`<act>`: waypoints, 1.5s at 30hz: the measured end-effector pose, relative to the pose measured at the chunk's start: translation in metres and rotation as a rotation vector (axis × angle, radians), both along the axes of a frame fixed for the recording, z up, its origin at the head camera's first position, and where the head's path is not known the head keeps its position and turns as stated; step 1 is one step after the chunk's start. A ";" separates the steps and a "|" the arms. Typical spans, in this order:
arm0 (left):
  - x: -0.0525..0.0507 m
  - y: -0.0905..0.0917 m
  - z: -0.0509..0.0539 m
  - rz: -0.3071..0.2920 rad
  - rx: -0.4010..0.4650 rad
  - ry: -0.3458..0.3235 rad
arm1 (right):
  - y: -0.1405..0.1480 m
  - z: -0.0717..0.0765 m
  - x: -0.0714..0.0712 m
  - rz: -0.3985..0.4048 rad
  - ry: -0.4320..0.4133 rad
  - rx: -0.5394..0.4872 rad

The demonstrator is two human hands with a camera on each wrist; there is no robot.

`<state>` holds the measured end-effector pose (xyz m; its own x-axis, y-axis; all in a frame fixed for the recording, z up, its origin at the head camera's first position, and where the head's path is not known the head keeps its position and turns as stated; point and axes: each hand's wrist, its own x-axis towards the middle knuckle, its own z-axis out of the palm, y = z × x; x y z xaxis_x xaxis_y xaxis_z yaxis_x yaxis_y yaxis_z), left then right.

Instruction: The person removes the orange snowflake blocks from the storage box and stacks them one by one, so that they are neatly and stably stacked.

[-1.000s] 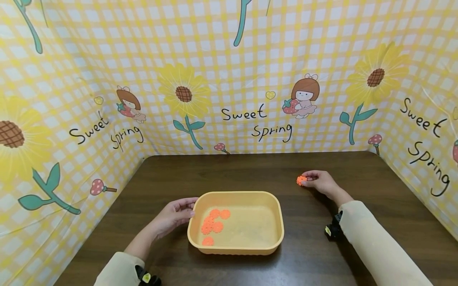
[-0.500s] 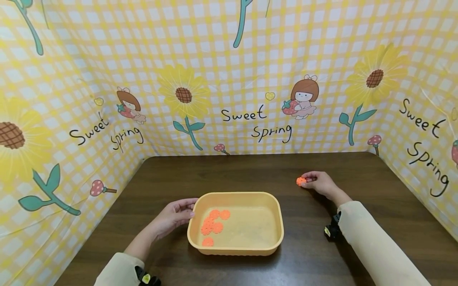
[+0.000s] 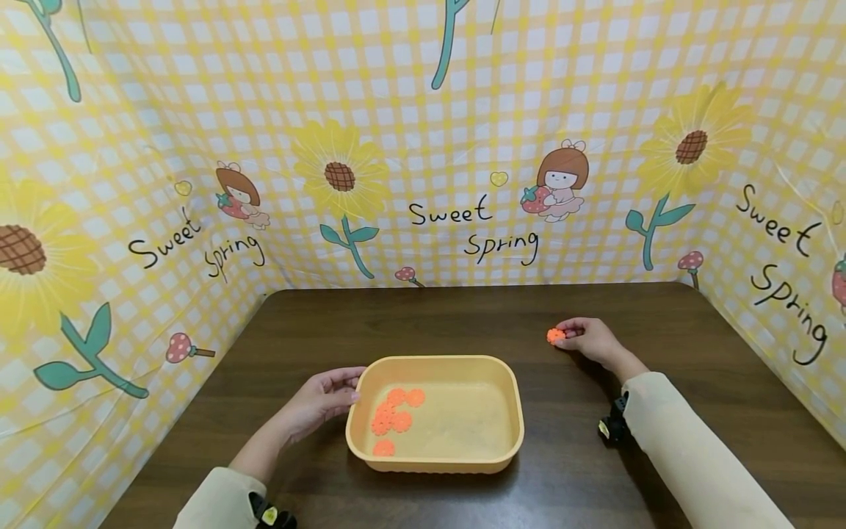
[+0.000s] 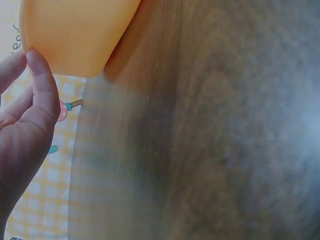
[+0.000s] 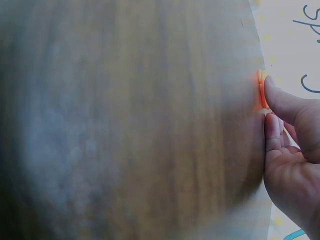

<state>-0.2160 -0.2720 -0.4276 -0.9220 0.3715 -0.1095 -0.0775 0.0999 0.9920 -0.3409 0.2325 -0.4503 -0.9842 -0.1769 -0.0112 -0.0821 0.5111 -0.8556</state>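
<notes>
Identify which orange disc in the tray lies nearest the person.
The notched disc in the near left corner of the yellow tray; the other discs lie farther back.

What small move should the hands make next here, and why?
Probably carry the orange piece leftward and lower it into the tray. The right hand pinches it beyond the tray's right side, similar orange discs lie inside, and the left hand holds the tray's left rim.
</notes>
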 end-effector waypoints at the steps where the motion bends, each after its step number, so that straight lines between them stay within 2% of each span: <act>1: 0.000 0.000 0.000 -0.001 0.000 0.000 | 0.000 0.000 0.000 0.004 0.002 0.001; 10: 0.000 -0.001 0.001 -0.004 0.002 0.000 | 0.002 0.000 -0.002 -0.002 -0.010 -0.016; 15: -0.001 -0.001 0.000 -0.010 0.003 0.003 | 0.004 -0.002 -0.004 -0.006 0.014 -0.051; 20: -0.002 -0.002 -0.001 -0.008 0.008 0.006 | 0.002 -0.001 -0.003 -0.055 0.039 -0.103; 25: -0.003 -0.002 -0.001 -0.006 0.014 0.006 | -0.002 0.004 0.000 -0.077 0.033 -0.118; 35: -0.003 -0.001 -0.002 -0.006 0.015 0.004 | -0.017 0.017 0.007 -0.042 0.063 -0.133; 45: -0.002 -0.001 -0.002 -0.003 0.015 -0.002 | -0.046 0.038 0.020 0.015 0.084 -0.182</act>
